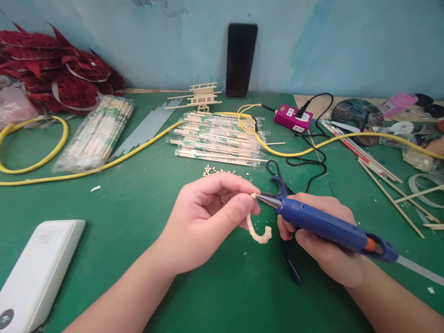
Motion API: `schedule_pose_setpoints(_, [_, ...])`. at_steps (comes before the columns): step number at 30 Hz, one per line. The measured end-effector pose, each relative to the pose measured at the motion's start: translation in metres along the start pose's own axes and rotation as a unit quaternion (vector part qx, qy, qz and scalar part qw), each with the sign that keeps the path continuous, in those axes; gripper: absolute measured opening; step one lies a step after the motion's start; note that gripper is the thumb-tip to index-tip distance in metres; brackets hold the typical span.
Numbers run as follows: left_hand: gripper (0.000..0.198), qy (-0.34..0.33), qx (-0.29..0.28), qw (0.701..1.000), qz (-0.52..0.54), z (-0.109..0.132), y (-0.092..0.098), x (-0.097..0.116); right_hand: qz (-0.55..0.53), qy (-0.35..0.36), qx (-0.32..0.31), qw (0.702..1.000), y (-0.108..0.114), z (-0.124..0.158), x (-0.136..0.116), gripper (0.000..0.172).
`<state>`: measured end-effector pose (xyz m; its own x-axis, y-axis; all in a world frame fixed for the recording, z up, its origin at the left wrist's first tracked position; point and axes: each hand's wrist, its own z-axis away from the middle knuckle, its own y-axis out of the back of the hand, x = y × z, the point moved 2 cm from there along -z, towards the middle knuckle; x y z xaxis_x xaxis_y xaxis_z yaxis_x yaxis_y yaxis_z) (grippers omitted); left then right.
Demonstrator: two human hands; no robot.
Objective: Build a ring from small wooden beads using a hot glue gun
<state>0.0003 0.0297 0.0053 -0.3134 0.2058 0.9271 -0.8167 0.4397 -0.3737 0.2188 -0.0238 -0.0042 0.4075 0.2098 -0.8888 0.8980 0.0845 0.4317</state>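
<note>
Between thumb and fingers, my left hand (215,217) pinches one end of a curved strip of small wooden pieces (258,237), which hangs down in a hook shape. My right hand (326,236) is wrapped round a blue hot glue gun (322,222) with a clear glue stick (419,270) in its rear. The metal nozzle meets the strip's upper end at my left fingertips; whether glue is coming out is too small to tell. Beneath the right hand lies a dark blue-handled tool (289,259), partly hidden. Small cut wooden bits (210,170) are scattered just beyond my left hand.
Wrapped chopsticks (218,138) lie mid-table, with a small wooden cart model (203,96) behind. A phone (242,60) leans on the wall. A yellow cable (152,143) crosses to a purple socket (293,118). A white power bank (41,268) sits front left; loose sticks (391,199) lie right.
</note>
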Motion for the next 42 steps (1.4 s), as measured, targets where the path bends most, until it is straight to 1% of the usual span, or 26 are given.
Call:
schedule_pose_setpoints(3, [0.006,0.0,-0.007,1.0,-0.004,-0.0006,-0.0001,0.0012,0.008,0.002,-0.005,1.0,0.0004,-0.0003,-0.0002,0.014])
schedule_pose_setpoints(8, [0.006,-0.004,-0.007,1.0,-0.006,-0.0005,0.0,0.0015,0.019,0.006,-0.001,1.0,0.0006,-0.0004,-0.0005,0.016])
schedule_pose_setpoints(21, [0.005,-0.006,-0.008,1.0,-0.013,0.0026,0.0009,0.0003,0.03,0.013,0.0,0.999,0.0014,0.0004,-0.0016,0.016])
schedule_pose_setpoints(26, [0.004,-0.005,-0.008,1.0,-0.018,0.0019,0.0008,0.0008,0.037,0.023,0.005,0.999,0.0001,-0.0012,-0.0036,0.019])
schedule_pose_setpoints(42, [0.005,0.001,0.0,1.0,-0.026,0.0018,0.0018,0.0007,0.05,0.029,-0.005,0.998,0.0004,-0.0025,-0.0066,0.024])
